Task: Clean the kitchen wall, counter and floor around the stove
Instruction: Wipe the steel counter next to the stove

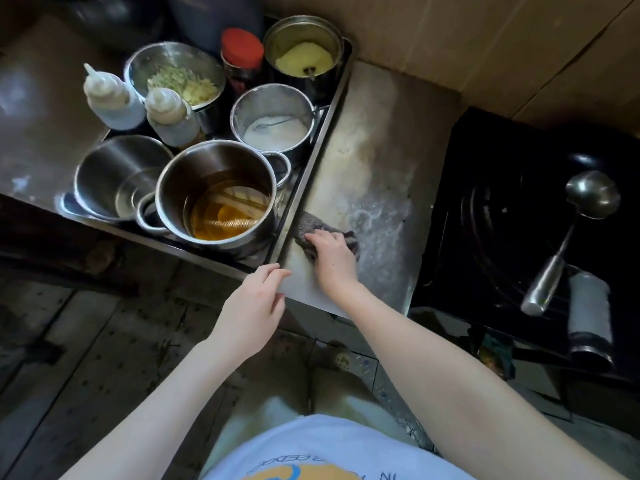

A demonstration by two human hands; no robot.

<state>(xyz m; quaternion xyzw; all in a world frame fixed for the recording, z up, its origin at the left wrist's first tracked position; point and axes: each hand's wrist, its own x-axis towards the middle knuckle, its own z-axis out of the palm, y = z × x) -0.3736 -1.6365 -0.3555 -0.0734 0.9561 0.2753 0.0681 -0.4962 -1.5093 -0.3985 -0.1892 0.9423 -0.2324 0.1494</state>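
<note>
Head view, from the left: a metal tray (313, 168) holds two squeeze bottles (110, 98) and several steel pots, the nearest pot (214, 188) filled with amber liquid. At the tray's near corner the left hand (252, 306) is released, its loosely bent fingers touching the edge and holding nothing. Just beside it, the right hand (332, 261) grasps a grey cloth (310, 225), fingers curled over it and pressing it onto the stained steel counter (377, 150), close against the tray's side. Further right sits the black stove (446, 237) with a dark wok (512, 230), a ladle (592, 194) resting in it.
</note>
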